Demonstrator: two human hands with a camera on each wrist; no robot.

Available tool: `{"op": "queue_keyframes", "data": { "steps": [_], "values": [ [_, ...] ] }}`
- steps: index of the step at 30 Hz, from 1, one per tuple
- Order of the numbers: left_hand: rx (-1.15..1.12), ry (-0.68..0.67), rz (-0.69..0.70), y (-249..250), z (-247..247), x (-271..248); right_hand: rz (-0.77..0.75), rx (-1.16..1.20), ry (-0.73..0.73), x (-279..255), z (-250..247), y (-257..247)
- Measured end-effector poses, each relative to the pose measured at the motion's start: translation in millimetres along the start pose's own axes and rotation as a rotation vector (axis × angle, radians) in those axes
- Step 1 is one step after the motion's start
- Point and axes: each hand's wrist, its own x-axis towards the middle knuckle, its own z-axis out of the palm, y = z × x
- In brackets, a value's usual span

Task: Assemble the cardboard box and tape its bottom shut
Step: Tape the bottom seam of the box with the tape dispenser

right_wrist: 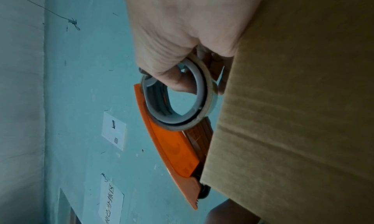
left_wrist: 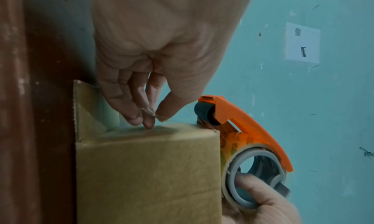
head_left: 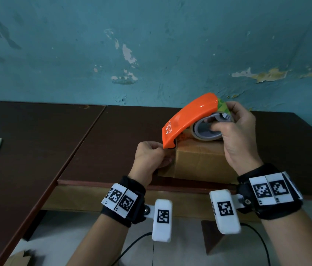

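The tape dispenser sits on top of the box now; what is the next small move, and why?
Probably the left hand should press the tape end down on the side of the cardboard box, so the right hand can draw the orange tape dispenser across the top. The dispenser's roller end sits at the box's left edge, and the left fingertips pinch something small, likely the tape end, beside it.
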Motion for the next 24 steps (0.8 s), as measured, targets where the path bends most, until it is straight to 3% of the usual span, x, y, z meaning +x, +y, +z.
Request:
{"op": "queue_keyframes", "data": {
  "steps": [11,13,16,19,24],
  "values": [
    [0.181,0.017,0.047,-11,1,5,0.002,-0.003,0.014,0,0,0],
    [0.211,0.020,0.109,-11,2,3,0.002,-0.006,0.021,0,0,0],
    [0.321,0.031,0.322,-13,4,-3,0.004,-0.001,0.023,0,0,0],
    [0.196,-0.135,0.424,-13,8,-8,0.016,0.007,0.030,1,0,0],
    [-0.171,-0.399,0.374,-19,17,-21,0.033,0.010,0.037,1,1,0]
  ]
}}
